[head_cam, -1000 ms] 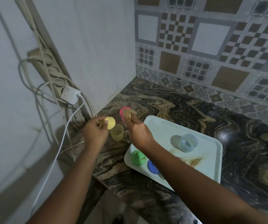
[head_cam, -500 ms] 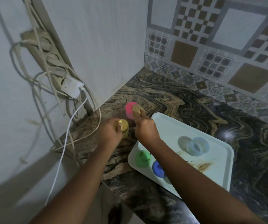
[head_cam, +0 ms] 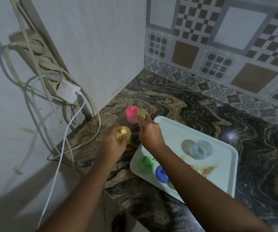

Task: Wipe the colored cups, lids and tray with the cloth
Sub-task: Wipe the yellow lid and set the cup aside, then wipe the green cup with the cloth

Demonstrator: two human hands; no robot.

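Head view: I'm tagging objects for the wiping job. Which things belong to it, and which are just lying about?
Job: cloth in the right hand, yellow cup held by the left hand, pink cup, pale blue cup, green piece, blue piece, tray.
Lying about: power strip, white charger, cables.

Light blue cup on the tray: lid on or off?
Off. The light blue cup stands upright on the tray, its open rim and bare inside visible from above.
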